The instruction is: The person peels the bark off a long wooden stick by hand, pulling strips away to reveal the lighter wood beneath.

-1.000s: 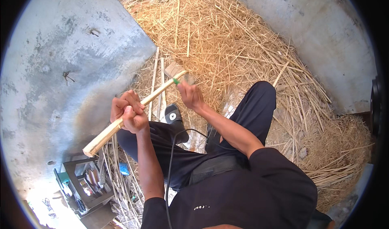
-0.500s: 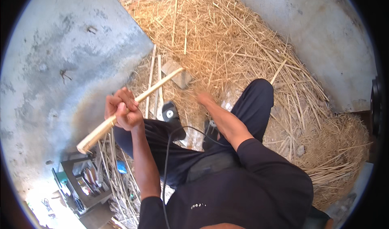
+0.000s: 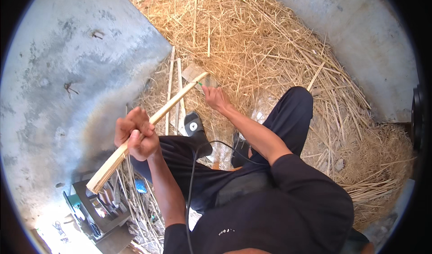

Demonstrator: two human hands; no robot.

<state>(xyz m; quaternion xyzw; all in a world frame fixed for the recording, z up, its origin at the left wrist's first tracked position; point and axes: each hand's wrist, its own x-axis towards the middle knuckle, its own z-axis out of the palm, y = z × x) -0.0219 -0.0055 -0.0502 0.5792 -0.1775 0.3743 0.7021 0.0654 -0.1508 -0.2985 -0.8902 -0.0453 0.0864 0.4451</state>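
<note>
- Change: the right hand [image 3: 218, 98], blurred and drawn back from the workpiece half a second ago, is now at its narrow upper end.
- Workpiece: the pale, long, tapering wooden stick [image 3: 173, 102] runs diagonally, thick end low at left, narrow end high near centre, in front of the person's legs.
- Left hand [image 3: 137, 134]: fingers clenched around the thicker half of the stick; this grip matches the earlier views.
- Right hand: fingers curled, apparently grasping a small, narrow green implement [image 3: 200, 84] at the stick's upper end. Actual contact cannot be told.
- Meaning: judged from the position, the implement is again in working reach of the narrow end, while the left grip steadies the piece.
- Edges, left: the blotched grey-blue wall [image 3: 76, 42] lies behind the thick end; clearance cannot be told. Swing there calls for care.
- Edges, right: the raised knee in dark cloth [image 3: 294, 105] bounds the right forearm's room.
- Open room: beyond the narrow end, the loose golden straw heap [image 3: 252, 47] lies low and leaves space for the right hand.
- Caution: the thin black cable [image 3: 192, 186] loops across the lap.
</note>
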